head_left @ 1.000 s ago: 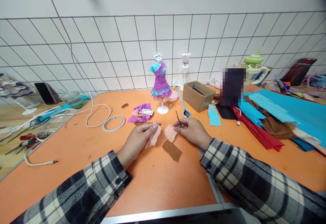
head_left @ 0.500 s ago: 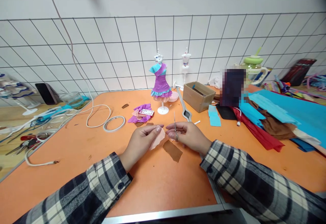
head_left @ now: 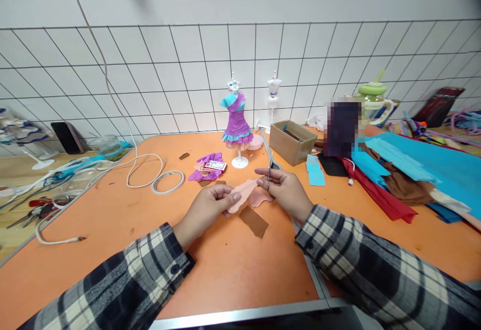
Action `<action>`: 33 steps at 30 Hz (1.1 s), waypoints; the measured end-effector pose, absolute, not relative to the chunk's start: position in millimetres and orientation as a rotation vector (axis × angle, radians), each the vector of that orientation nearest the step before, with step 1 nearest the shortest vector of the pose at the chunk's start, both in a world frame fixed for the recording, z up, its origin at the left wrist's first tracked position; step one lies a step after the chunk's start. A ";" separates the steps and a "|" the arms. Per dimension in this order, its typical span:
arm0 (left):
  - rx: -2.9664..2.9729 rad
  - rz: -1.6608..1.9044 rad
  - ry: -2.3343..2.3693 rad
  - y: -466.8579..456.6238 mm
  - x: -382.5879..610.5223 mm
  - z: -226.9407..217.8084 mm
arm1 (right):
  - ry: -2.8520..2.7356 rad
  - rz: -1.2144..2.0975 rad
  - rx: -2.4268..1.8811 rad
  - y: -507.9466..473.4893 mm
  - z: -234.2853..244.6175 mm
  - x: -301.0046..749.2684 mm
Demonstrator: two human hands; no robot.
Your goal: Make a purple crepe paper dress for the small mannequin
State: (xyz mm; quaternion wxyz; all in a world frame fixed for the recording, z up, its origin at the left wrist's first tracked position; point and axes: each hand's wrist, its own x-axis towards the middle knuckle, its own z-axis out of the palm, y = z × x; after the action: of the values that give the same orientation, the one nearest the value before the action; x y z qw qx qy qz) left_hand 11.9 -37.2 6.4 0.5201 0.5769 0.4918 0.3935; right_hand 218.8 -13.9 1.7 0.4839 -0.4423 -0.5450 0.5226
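Between my two hands a piece of pale pink crepe paper (head_left: 242,196) is stretched out. My left hand (head_left: 211,204) pinches its left end between thumb and fingers. At the other end, the thumb and fingers of my right hand (head_left: 287,194) grip the paper's edge. That hand also holds a slim grey metal tool (head_left: 268,176), upright along its fingers; its exact kind is too small to tell. A second pink paper piece (head_left: 258,198) shows just below my right fingertips. Under the hands, a brown paper strip (head_left: 254,222) lies on the orange table (head_left: 225,280).
Behind the hands stands a mini dress form (head_left: 238,122) in a purple and blue dress. A bare dress form (head_left: 274,89) and a cardboard box (head_left: 292,142) are to its right. White tape (head_left: 168,182) and a purple paper bundle (head_left: 207,168) lie left; coloured paper sheets (head_left: 406,190) are stacked right.
My right hand has moved right and slightly up, away from my left. The pink paper has opened out between them, and the second pink piece shows more.
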 end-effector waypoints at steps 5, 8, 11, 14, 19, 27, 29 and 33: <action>1.370 0.963 1.085 -33.9 6.3 2.1 | -1.280 1.192 -1.113 -7.7 0.3 224.0; 1.340 0.999 0.966 -34.1 5.9 1.1 | -1.307 1.199 -1.098 -9.1 -1.2 222.0; 1.335 0.958 0.914 -36.5 8.3 1.4 | -1.315 1.238 -1.066 -11.7 -1.9 218.3; 1.309 0.977 0.940 -37.3 10.4 1.1 | -1.289 1.257 -1.082 -13.9 1.2 217.9; 1.091 1.165 0.862 -32.8 8.1 5.3 | -1.507 1.447 -1.073 -20.6 9.4 223.5; 1.156 1.129 0.887 -35.3 9.9 6.2 | -2.046 1.639 -1.036 -33.5 5.1 216.5; 1.232 1.108 0.907 -36.0 9.3 3.8 | -2.129 1.537 -1.097 -33.5 5.0 216.8; 1.348 1.054 0.926 -35.3 6.3 0.8 | -2.188 1.436 -1.140 -32.8 6.2 219.0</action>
State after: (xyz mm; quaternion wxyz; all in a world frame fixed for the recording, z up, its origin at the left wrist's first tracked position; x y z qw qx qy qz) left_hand 6.3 -35.3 0.8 0.5630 0.5725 0.3934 0.4477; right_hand 219.0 -32.8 6.2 0.1431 -0.3953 -0.7585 0.4979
